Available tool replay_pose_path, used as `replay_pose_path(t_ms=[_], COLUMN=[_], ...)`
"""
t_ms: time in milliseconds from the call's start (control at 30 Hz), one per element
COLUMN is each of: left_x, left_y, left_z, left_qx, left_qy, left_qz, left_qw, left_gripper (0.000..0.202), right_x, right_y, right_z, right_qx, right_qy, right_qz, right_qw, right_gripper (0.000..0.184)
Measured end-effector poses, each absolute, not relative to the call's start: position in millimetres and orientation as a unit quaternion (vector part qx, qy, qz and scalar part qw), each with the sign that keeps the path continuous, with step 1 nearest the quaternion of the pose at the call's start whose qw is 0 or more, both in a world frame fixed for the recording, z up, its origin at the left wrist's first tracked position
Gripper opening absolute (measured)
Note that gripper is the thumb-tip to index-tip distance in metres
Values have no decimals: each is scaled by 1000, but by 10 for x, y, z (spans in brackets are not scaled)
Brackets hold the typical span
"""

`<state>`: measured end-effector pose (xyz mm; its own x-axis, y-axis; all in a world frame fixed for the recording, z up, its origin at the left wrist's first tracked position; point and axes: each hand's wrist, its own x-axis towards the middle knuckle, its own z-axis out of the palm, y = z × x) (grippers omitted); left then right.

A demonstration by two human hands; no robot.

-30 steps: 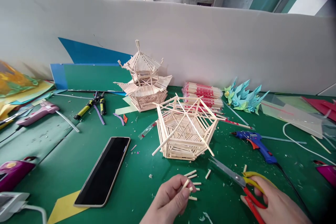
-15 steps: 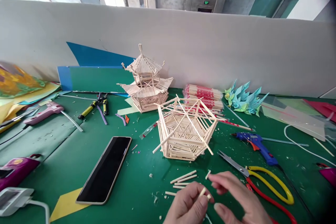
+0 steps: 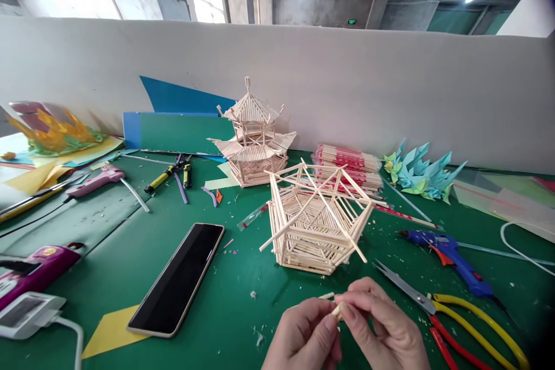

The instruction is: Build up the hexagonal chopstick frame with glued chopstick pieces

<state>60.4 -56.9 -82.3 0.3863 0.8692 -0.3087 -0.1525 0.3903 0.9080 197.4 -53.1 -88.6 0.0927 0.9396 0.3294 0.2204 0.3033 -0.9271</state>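
Observation:
Low in the view, my left hand (image 3: 303, 332) pinches a short pale wooden stick (image 3: 337, 311) between thumb and forefinger. My right hand (image 3: 381, 324) meets it there, its thumb and fingertips closed on the same small piece; the fingers hide most of it. Just behind the hands, a loose stick (image 3: 326, 296) shows only in part. Farther back stands an open six-sided frame of wooden sticks (image 3: 321, 234), with long sticks crossing over its top. Neither hand touches the frame.
Scissors (image 3: 427, 303) and a blue glue gun (image 3: 455, 257) lie to the right. A phone (image 3: 180, 277) rests left of centre. Behind stand a stick pagoda (image 3: 254, 144), bundled sticks (image 3: 347, 162) and folded blue paper (image 3: 427, 176). A purple power strip (image 3: 45, 269) is at left.
My right hand has moved left and its fingers have closed at the stick in my left hand. The hands now cover most of the loose sticks. The view has shifted slightly.

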Motion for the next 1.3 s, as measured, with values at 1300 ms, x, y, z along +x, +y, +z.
replay_pose_path(t_ms=[1300], left_x=[277], left_y=[-376], left_z=[-598], left_qx=[561], left_qy=[526], left_qz=[274], left_qw=[578], left_gripper=[36], right_x=[2232], right_y=[-343], right_z=[-894], right_qx=[-600], right_qy=[-683], right_qz=[260], right_qw=[324], right_gripper=[26])
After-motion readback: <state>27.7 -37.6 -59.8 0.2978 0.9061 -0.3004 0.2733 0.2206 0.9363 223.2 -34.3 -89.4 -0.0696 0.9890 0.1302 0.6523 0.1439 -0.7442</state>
